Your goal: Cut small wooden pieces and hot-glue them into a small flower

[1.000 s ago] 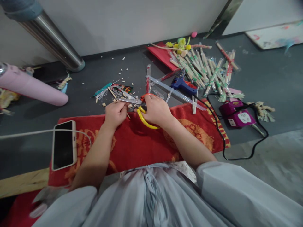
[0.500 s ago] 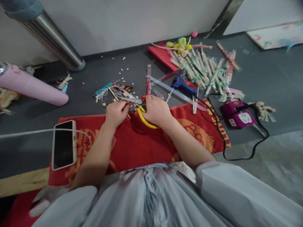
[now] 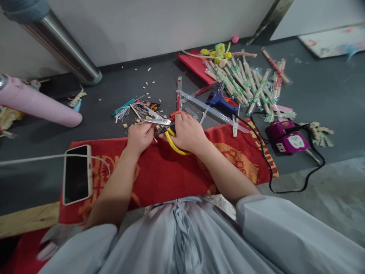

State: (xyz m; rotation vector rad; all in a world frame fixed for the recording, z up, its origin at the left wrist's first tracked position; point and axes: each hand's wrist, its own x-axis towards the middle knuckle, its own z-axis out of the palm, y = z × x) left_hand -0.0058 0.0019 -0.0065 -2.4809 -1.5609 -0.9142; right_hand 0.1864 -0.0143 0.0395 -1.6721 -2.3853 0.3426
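One pair of scissors (image 3: 164,122), silver blades parted, handles orange and yellow, gripped in the right hand (image 3: 188,133); left hand (image 3: 139,137) curled closed, contents unclear from here. One glue gun (image 3: 219,102), one smartphone (image 3: 76,177).

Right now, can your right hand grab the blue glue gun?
Probably not straight away: my right hand is busy holding the scissors. With it free, likely yes. The glue gun lies close by, and only a clear strip seems to cross between them.

A craft workspace: scissors (image 3: 159,121), blue glue gun (image 3: 219,102), wrapped sticks (image 3: 258,92) and pale clippings (image 3: 149,69) about a grey tabletop (image 3: 327,87).
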